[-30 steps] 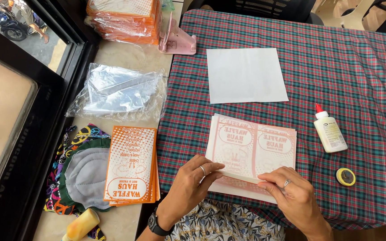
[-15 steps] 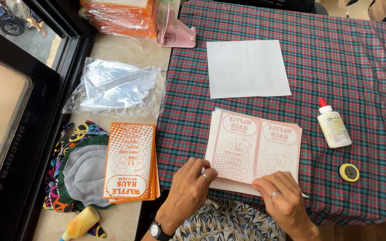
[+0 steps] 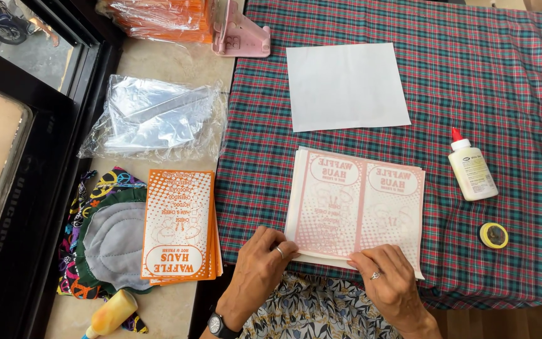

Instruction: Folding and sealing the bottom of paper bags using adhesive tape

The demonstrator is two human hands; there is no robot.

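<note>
A stack of pale printed paper sheets [image 3: 359, 201] with faint red print lies on the plaid tablecloth [image 3: 472, 81] near its front edge. My left hand [image 3: 261, 263] presses on the stack's near left corner, fingers curled over the edge. My right hand [image 3: 390, 279] rests on the near edge further right, fingertips flat on the top sheet. Both hands wear a ring; the left wrist has a black watch. Neither hand lifts a sheet clear of the pile.
A blank white sheet [image 3: 346, 85] lies behind the stack. A glue bottle [image 3: 472, 169] and a tape roll [image 3: 494, 235] sit at right. On the left counter: orange printed bags [image 3: 180, 226], a crumpled clear plastic bag [image 3: 152, 122], a cloth pad [image 3: 111, 242], a pink stand [image 3: 239, 31].
Both hands have slid toward the near edge of the stack, and the top sheet now lies flatter. The view has shifted slightly.
</note>
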